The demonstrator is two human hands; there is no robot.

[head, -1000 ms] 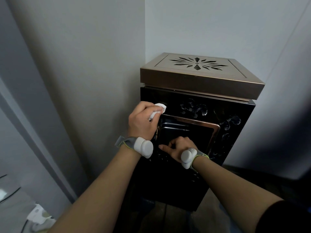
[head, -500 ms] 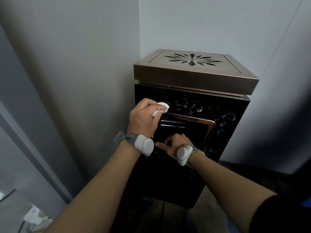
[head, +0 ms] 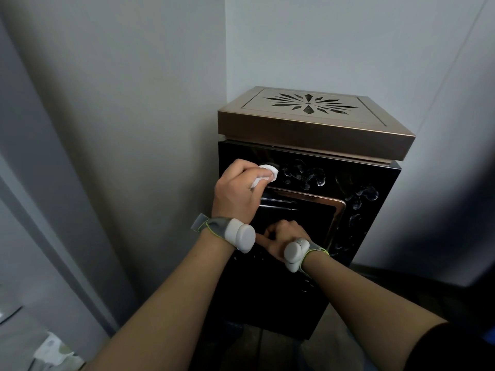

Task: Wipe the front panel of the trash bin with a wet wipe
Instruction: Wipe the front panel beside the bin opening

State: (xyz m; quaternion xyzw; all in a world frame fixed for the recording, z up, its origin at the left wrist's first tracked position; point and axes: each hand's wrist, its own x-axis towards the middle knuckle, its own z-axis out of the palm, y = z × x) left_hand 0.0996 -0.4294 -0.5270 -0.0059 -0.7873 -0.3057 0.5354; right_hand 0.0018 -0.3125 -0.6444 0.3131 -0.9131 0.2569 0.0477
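The bin (head: 308, 210) stands in a wall corner, its black front panel (head: 356, 226) facing the camera under a bronze lid (head: 316, 129). The left hand (head: 238, 194) presses a white wipe (head: 80, 180) against the panel's top left corner, fingers curled tight around the wad. Smeary streaks (head: 308, 178) run along the panel's top edge to the right of the wipe. The right hand (head: 284, 239) rests lower on the panel, at the bottom edge of the bronze-framed flap (head: 308, 212), fingers bent together, the forefinger pointing left. Both wrists carry white sensors (head: 239, 235).
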